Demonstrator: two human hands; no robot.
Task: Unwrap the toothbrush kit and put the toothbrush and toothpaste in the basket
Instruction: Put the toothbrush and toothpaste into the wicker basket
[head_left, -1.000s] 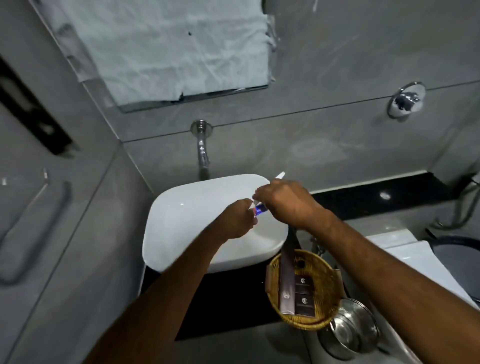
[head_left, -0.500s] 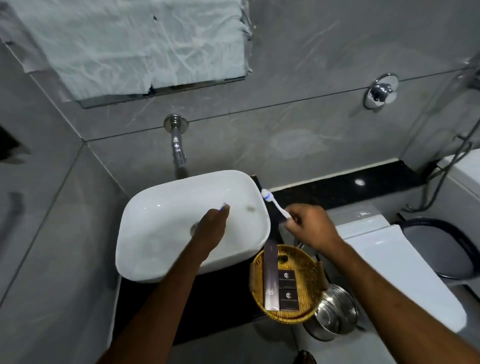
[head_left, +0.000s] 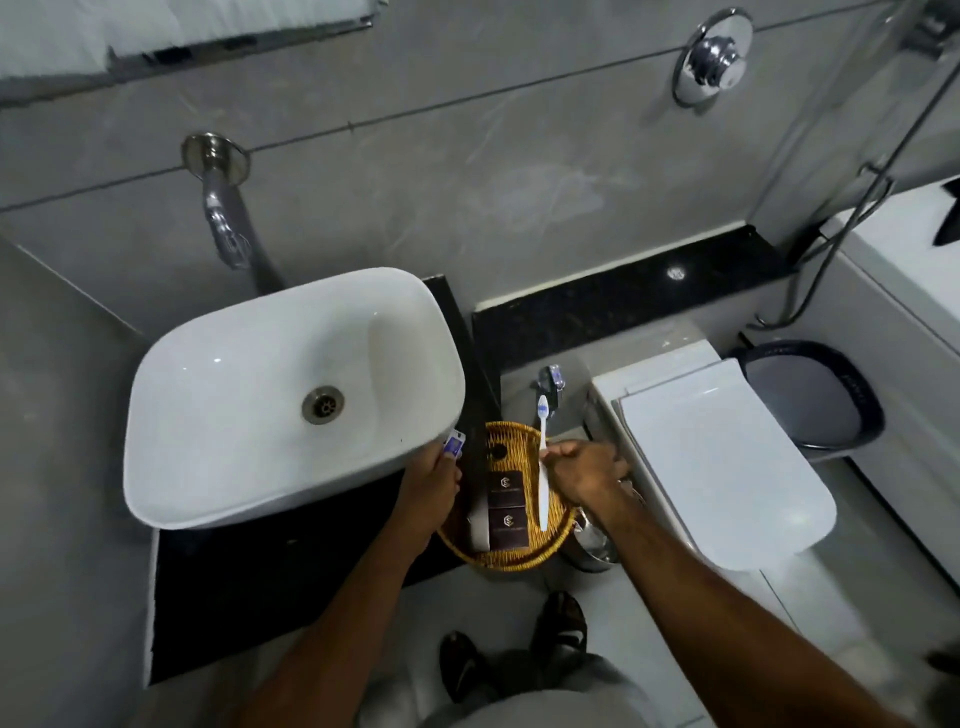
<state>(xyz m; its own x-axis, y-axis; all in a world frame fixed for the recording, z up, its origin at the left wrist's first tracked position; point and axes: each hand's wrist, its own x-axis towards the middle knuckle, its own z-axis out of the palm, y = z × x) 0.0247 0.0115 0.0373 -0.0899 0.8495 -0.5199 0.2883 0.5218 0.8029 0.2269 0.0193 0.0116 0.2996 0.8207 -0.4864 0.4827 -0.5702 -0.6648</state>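
Observation:
A round wicker basket (head_left: 558, 540) sits on the dark counter right of the sink. My right hand (head_left: 587, 473) grips a white toothbrush (head_left: 543, 483) by its middle, holding it lengthwise over the basket's right half, bristle end pointing away from me. My left hand (head_left: 434, 480) is just left of the basket and holds a small blue and white toothpaste tube (head_left: 453, 446) against the sink's front corner. Inside the basket lie two dark sachets (head_left: 506, 506) and a long flat packet, partly hidden by my left hand.
A white basin (head_left: 291, 395) with a wall spout (head_left: 223, 208) fills the left. A white toilet lid (head_left: 727, 457) is right of the basket, a steel pot (head_left: 592, 545) below the basket's right edge, a dark bin (head_left: 810, 395) further right. My feet show on the floor.
The camera has tilted down. My right hand brought the toothbrush down from beside the sink to over the basket. My left hand pulled back from over the basin to the sink's front corner.

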